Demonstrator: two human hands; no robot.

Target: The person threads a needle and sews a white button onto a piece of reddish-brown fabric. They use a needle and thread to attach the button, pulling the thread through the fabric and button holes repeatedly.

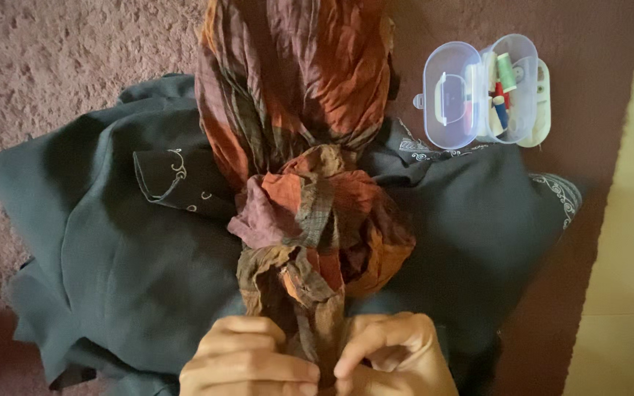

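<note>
A crinkled orange, brown and maroon scarf [299, 110] runs from the top of the view down to my hands, tied in a big knot [317, 220] at its middle. My left hand [247, 359] and my right hand [394, 356] sit side by side at the bottom edge, both with fingers curled around the scarf's lower end [317, 308]. Under the scarf lies a dark grey-green garment [126, 242] with pale embroidered swirls.
An open clear plastic sewing box [482, 92] with thread spools in several colours rests at the upper right on a mauve pile carpet [60, 51]. A pale floor strip [632, 242] runs along the right side.
</note>
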